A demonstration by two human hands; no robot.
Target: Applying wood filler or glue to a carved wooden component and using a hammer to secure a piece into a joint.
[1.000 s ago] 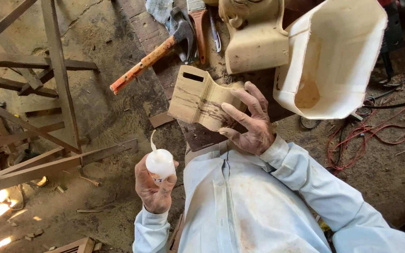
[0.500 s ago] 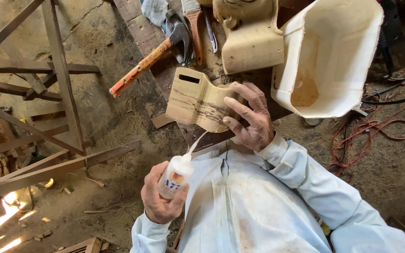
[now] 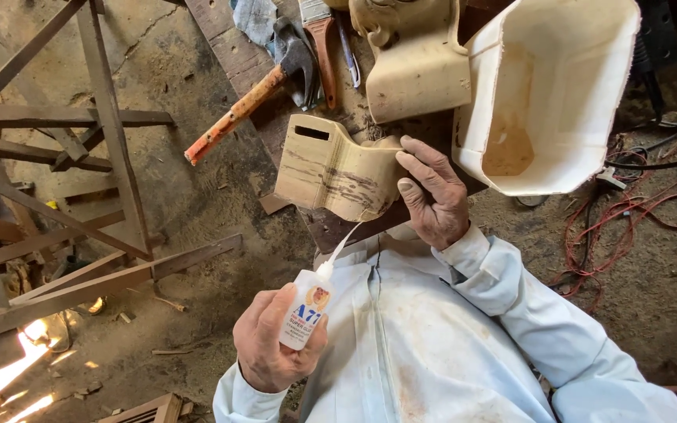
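Left hand (image 3: 276, 348) wrapped around a small white glue bottle (image 3: 305, 307), thin nozzle tip apparently touching the lower edge of the tan plastic part (image 3: 331, 166). Right hand (image 3: 432, 196) pinches that part above the desk (image 3: 233, 59). Risk: hard squeeze floods glue onto fingers.

A glue bottle (image 3: 305, 309) sits below a plastic panel (image 3: 337, 168), a hammer (image 3: 254, 98) to the panel's upper left, a tub (image 3: 558, 94) to its right, and cables (image 3: 636, 211) beyond.
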